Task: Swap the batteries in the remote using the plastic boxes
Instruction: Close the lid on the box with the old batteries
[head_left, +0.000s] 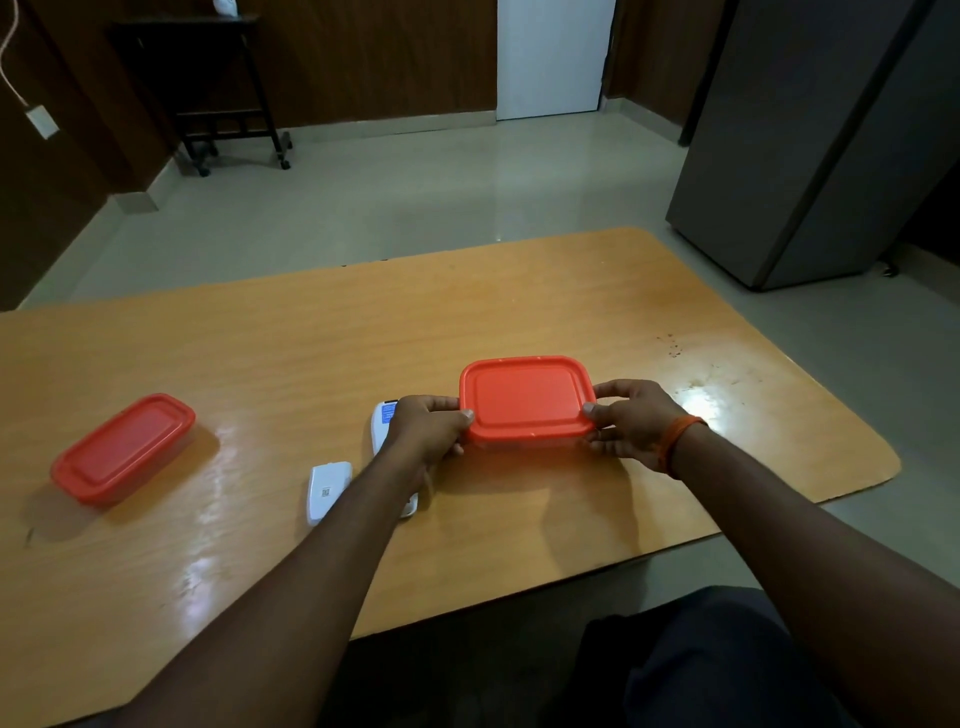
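Note:
A plastic box with an orange-red lid (527, 400) sits on the wooden table (311, 343), right of centre. My left hand (428, 428) grips its left end and my right hand (631, 423) grips its right end, thumbs on the lid's rim. A second box with an orange-red lid (122, 449) lies closed at the table's left. The white remote (383, 423) lies mostly hidden under my left wrist. Its white battery cover (327, 488) rests on the table beside my left forearm. No batteries show.
The table's front edge runs close to my lap, and its right end is rounded. Beyond the table lies bare floor, with a dark wheeled stand (228, 104) at the back left and a grey cabinet (810, 140) at the right.

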